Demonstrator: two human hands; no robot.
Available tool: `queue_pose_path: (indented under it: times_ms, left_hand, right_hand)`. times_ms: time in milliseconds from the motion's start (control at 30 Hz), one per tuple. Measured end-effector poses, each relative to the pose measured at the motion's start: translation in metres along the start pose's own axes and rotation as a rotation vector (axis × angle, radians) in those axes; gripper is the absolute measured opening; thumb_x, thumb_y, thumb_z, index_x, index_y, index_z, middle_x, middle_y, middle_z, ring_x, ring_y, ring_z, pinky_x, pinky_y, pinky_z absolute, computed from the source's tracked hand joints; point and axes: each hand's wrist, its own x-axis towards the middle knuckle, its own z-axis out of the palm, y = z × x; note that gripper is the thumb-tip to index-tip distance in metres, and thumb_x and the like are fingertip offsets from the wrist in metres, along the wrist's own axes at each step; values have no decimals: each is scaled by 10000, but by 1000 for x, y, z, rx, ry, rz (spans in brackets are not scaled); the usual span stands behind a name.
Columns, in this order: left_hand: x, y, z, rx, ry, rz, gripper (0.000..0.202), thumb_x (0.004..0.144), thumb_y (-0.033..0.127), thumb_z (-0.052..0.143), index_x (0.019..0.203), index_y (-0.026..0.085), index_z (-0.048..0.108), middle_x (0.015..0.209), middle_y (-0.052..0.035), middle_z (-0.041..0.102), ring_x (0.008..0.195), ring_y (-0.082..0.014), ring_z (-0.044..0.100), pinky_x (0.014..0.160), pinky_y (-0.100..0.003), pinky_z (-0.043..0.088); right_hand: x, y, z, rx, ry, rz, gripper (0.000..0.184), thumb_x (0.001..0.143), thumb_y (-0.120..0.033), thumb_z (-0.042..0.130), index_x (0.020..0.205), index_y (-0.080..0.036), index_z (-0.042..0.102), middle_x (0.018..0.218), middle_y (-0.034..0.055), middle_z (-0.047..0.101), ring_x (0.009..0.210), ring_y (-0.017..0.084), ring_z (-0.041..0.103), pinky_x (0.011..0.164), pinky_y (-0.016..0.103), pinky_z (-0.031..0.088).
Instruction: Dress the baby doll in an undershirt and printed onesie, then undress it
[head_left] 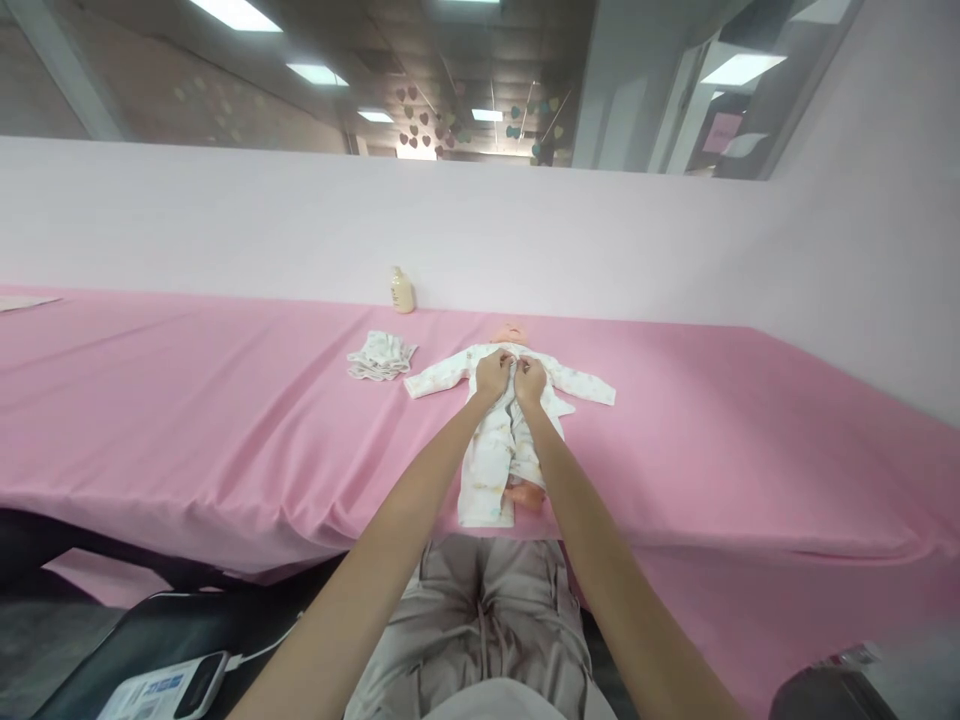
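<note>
A baby doll lies on its back on the pink-covered table, its head (509,334) at the far end and a bare foot (526,494) showing near the table's front edge. It wears a white baby romper (487,460) with a small print, sleeves spread to both sides. At the upper chest, my left hand (493,374) is closed in a pinch on one front edge of the romper. Close beside it, my right hand (530,380) pinches the opposite front edge. Whatever fastener lies between the fingertips is too small to make out. Below the hands the front hangs apart.
A folded stack of white cloth (381,356) lies left of the doll. Behind it, a pale yellow pump bottle (402,291) stands against the white wall. The pink sheet (187,400) drapes over the front edge. A white device with a cable (169,690) rests at lower left.
</note>
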Motion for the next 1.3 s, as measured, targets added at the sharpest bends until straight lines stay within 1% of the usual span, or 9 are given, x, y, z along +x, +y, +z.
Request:
queue_pose_path:
  times_ms: [200,267,367,467,533,667,833,1033,1300]
  left_hand:
    - [-1,-8,0,-111,42,-90,168,812,211,547,960,195,624,915,-31,719,861,-155,658,826,-271,469]
    - [-1,-8,0,-111,56,-108,143,803,214,554,927,191,623,903,-34,718,847,-157,661,813,-273,473]
    - [-2,-8,0,-97,64,-105,136,832,256,512,838,198,634,879,-40,717,854,-170,658,813,-287,473]
    - [-1,-8,0,-82,59,-132,195,842,338,498,840,209,645,864,-40,717,851,-179,655,811,-298,473]
    - [1,-9,1,-80,41,-156,182,828,314,507,858,208,651,893,-42,717,869,-177,651,813,-290,469]
    - [3,-12,2,-74,16,-163,191,802,214,491,905,218,652,950,-31,710,902,-172,637,810,-285,459]
    - [1,-17,3,-155,24,-116,179,814,207,481,905,209,635,922,-20,707,860,-155,636,817,-277,463]
    - [3,-22,5,-254,49,-138,157,790,185,513,900,190,625,927,-25,706,886,-140,643,844,-269,471]
    - [5,-22,4,-263,3,-120,185,805,171,497,915,182,645,961,-32,705,904,-142,642,861,-271,467]
  right_hand:
    - [-4,-2,0,-14,-28,-77,280,840,-185,388,864,-163,666,877,72,671,806,184,572,773,272,399]
    - [-3,-3,-1,-67,-44,-98,304,859,-182,362,839,-171,665,847,67,673,786,183,573,748,267,392]
    - [-1,-5,-2,-170,-78,-116,280,871,-218,392,834,-175,666,805,66,669,745,184,570,713,268,381]
    - [1,-5,-1,-230,-102,-133,246,861,-233,432,856,-173,670,809,69,665,737,184,569,701,270,378]
    - [3,-4,0,-239,-99,-143,231,850,-214,445,868,-173,672,841,70,667,751,181,571,708,270,381]
    - [4,0,2,-198,-88,-133,223,840,-196,455,873,-178,675,856,58,670,771,175,576,738,271,393]
    - [4,0,2,-172,-93,-129,247,842,-188,446,895,-168,686,894,68,666,806,177,574,771,277,402]
    - [4,1,3,-181,-103,-145,254,827,-184,462,919,-175,698,917,73,655,806,180,576,771,283,417]
    - [11,10,6,56,-85,-77,193,770,-179,514,830,-144,694,858,63,692,803,167,602,781,262,437]
